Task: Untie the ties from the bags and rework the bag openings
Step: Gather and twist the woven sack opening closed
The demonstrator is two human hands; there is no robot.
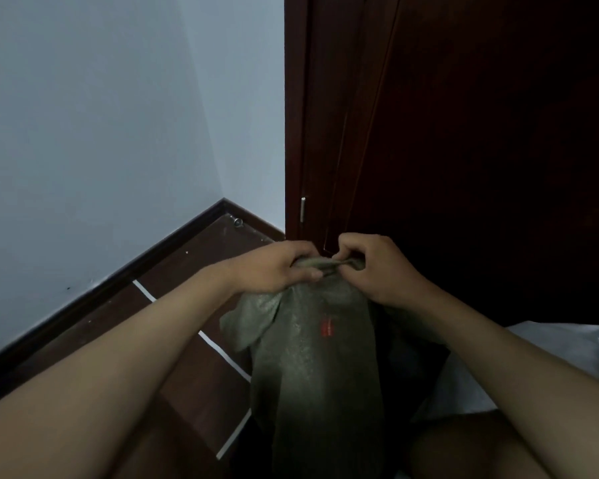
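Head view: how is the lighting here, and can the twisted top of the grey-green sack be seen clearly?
Head view: dim and uneven; the pale blue wall is lit, the dark reddish wooden door falls into near-black shadow. The grey-green woven sack is murky lower down. Left hand and right hand grip its twisted neck; any tie is too soft to make out. Wide-angle bending shows along the dark baseboard.

bag (312, 357) upright on floor (194, 344), door (464, 133) behind, wall (83, 133) left
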